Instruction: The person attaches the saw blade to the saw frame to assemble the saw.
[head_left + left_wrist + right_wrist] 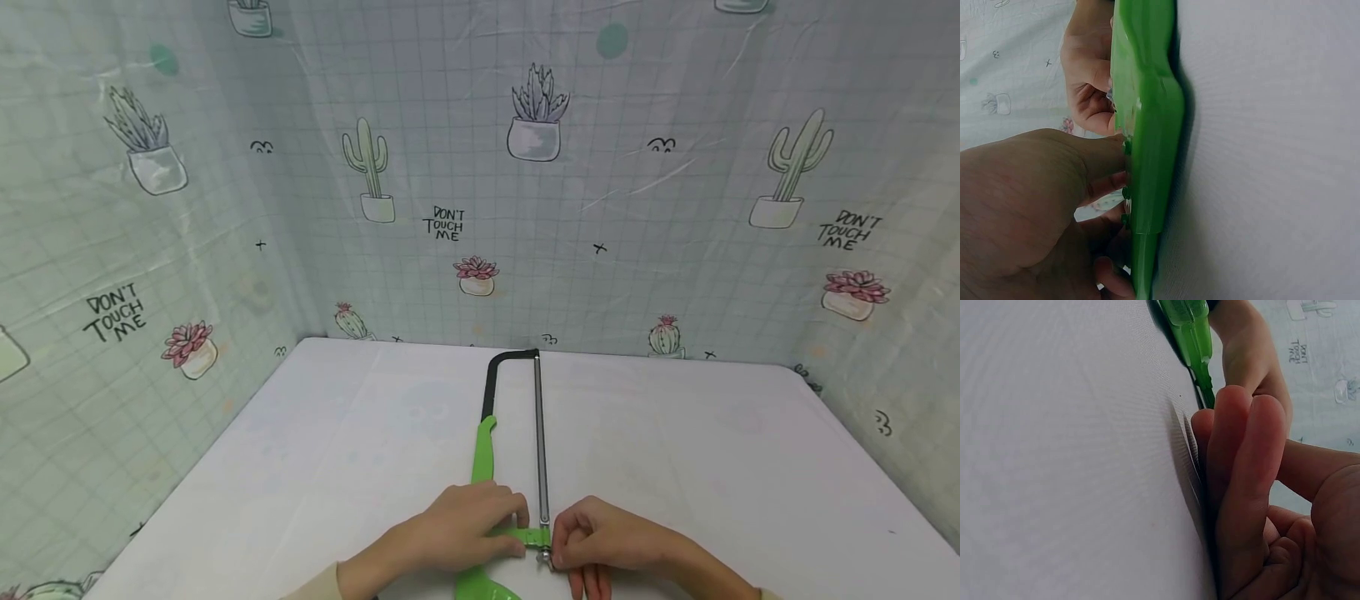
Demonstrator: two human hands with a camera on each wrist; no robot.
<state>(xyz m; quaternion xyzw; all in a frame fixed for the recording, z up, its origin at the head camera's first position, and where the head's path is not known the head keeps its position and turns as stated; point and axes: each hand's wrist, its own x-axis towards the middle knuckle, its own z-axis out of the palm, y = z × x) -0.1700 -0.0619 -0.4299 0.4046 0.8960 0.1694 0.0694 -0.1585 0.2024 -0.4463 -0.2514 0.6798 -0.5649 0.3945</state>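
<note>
A hacksaw point(483, 458) with a green handle and a black front frame lies flat on the white table, its blade point(540, 433) on the right side. My left hand point(472, 527) grips the green frame near the handle, thumb and fingers around the short arm that bears the blade's near end. At that end sits a small metal wing nut point(543, 556), and my right hand point(611, 533) pinches it between thumb and curled index finger. In the left wrist view the green handle point(1154, 144) hides part of the right hand point(1088, 69). Right-hand fingers point(1250, 462) cover the nut in the right wrist view.
The white table point(675, 442) spreads out around the saw. Behind it and along both sides hangs a pale gridded curtain point(600, 200) printed with potted cacti and lettering. The saw's black far end lies close to the table's back edge.
</note>
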